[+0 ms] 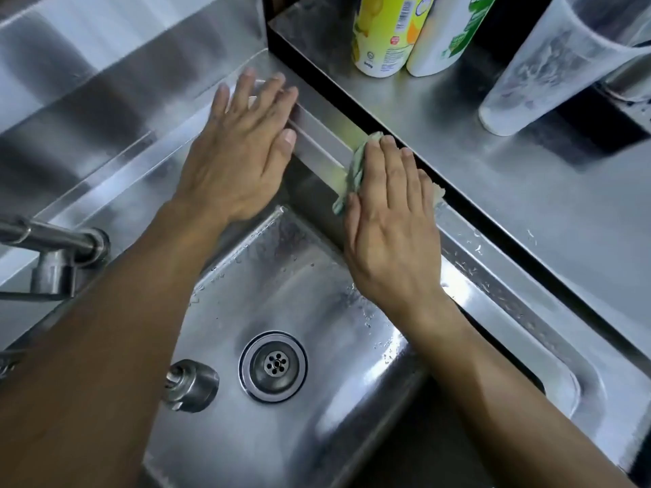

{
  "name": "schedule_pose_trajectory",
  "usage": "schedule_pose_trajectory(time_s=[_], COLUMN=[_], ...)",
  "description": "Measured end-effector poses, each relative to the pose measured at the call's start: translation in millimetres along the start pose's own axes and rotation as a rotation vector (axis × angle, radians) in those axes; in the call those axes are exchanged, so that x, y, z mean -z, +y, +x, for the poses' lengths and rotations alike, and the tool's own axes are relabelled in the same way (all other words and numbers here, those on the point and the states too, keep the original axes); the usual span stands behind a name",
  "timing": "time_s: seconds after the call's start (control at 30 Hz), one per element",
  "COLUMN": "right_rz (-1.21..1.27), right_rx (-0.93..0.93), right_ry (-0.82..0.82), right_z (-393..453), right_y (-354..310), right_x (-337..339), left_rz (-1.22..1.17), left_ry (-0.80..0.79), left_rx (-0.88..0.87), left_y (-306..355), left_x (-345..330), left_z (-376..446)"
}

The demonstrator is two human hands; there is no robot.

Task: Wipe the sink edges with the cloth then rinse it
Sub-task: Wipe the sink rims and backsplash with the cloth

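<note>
Cloth (352, 170) sits under my flat, spread right hand (391, 220); I'd press evenly along the sink (510, 311) rim, left hand (239, 149) bracing open.

The cloth (354, 170) is pale green and white, crumpled flat against the sink's right rim, mostly hidden, with bunched folds showing at its far and left sides. The sink (493, 287) is stainless steel, its rim and basin beaded with water, a round perforated drain (273, 367) in its floor.
</note>
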State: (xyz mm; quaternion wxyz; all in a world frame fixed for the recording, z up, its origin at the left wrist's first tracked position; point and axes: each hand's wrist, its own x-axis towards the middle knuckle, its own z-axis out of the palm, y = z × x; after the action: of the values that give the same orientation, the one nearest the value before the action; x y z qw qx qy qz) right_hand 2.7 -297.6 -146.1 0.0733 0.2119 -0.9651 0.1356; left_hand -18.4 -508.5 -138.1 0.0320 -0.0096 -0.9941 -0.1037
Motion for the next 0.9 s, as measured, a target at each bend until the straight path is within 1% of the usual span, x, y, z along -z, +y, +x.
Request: schedule_pose_trajectory(time_s=[0.07,0.13,0.23,0.4,0.43,0.5,0.57,0.63,0.7,0.83,0.9], right_rz=[-0.019,-0.005,0.001,-0.032,-0.037,-0.025,0.005,0.015,-0.005,-0.055,-0.035], right_rx=[-0.045,-0.079,-0.074,-0.177,-0.186,-0.195,-0.159,-0.084,-0.047,-0.097,-0.106], right_ry=[0.002,0.025,0.009,0.013,0.018,0.027,0.020,0.004,-0.029,-0.057,-0.049], right_z=[-14.6,-8.2,-8.7,-70.8,-73.3,-62.0,-45.0,-40.2,-54.8,-97.8,-88.9], right_y=[4.9,-0.8,1.6,35.6,36.8,33.5,30.2,35.5,48.0,63.3,59.9], right_x=[2.2,-1.3,-1.2,24.9,25.7,22.2,17.4,16.7,24.3,41.0,37.0], left_rz=[-0.050,-0.082,-0.057,-0.029,-0.028,-0.019,-0.005,-0.010,-0.017,0.000,0.001], left_ry=[-0.020,-0.039,-0.023,-0.016,-0.016,-0.023,-0.012,0.004,0.009,0.014,0.029], left_rx=[-0.156,-0.235,-0.245,-0.210,-0.226,-0.317,-0.387,-0.387,-0.381,-0.362,-0.360], left_y=[23.7,39.1,43.7,45.0,50.0,65.7,78.3,81.4,81.0,82.2,85.2], left_x=[-4.0,-10.3,-23.0,-25.2,-24.6,-26.2,-30.9,-34.0,-35.3,-35.7,-36.0], left_z=[7.6,11.7,9.2,5.7,4.5,-2.0,-8.7,-9.9,-9.0,-10.6,-13.5])
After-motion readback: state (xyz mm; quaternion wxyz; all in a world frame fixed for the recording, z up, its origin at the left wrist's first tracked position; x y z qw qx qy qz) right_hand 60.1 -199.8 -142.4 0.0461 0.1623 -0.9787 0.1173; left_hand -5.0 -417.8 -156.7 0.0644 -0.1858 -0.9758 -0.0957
